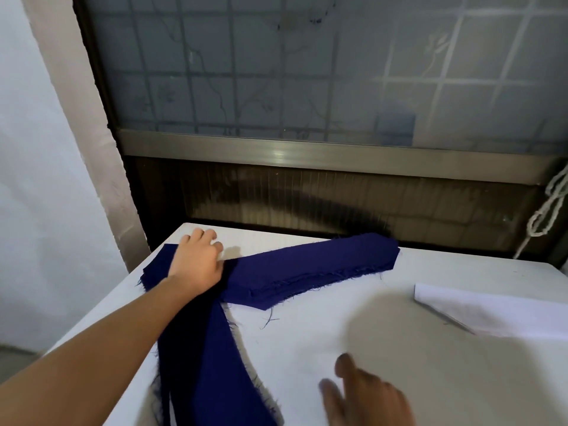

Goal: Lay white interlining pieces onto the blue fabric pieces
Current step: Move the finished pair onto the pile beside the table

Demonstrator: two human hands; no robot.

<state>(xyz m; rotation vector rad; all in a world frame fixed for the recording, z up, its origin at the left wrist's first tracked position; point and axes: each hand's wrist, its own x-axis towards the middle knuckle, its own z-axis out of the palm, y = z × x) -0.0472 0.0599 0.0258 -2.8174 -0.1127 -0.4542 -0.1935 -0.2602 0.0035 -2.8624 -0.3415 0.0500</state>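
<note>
Laying appeared unstarted: white interlining [491,315] sat apart; your left hand [196,262] rested on blue fabric pieces [307,272], grip unclear; right hand [365,392] spread, empty.

The left hand [196,262] and forearm [92,348] are bare (the right hand [368,395], blurred, is bare as well).

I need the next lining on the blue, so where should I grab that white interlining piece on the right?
Pinch the white interlining piece at its near left corner, coming in from the left with the right hand. It lies flat, but that edge casts a thin shadow, so it probably sits slightly lifted and is easiest to get under.
</note>
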